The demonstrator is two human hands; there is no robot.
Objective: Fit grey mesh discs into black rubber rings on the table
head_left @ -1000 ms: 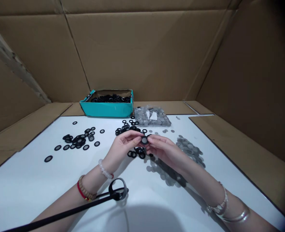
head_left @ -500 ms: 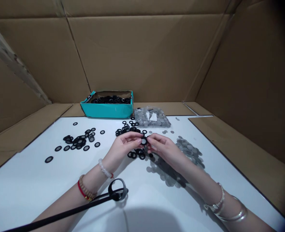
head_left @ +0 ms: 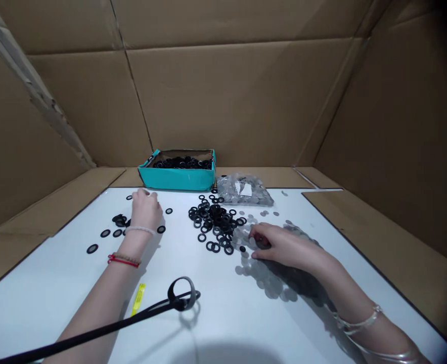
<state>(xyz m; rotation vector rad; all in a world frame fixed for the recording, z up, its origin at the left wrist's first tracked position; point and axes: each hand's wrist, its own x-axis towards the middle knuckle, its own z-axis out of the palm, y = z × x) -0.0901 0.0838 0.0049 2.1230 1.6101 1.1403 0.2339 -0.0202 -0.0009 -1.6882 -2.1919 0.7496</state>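
Observation:
My left hand (head_left: 145, 210) is bent down at the far left of the white table, over a cluster of black rubber rings (head_left: 119, 220), and hides part of it. My right hand (head_left: 280, 247) lies low on a spread of thin grey discs (head_left: 265, 275), its fingers curled. Whether either hand holds anything is hidden. Between my hands lies a heap of black rings (head_left: 213, 222).
A teal box (head_left: 176, 178) full of black rings stands at the table's back edge, beside a clear bag of grey discs (head_left: 244, 190). A black strap with a loop (head_left: 94, 328) crosses the white table (head_left: 216, 323) in front, near a yellow strip (head_left: 138, 299). Cardboard walls (head_left: 223, 101) surround everything.
My hands have parted: the left moved left over the ring cluster, the right moved right onto the grey discs. The ring and disc held between them are gone from view, and the middle heap looks larger.

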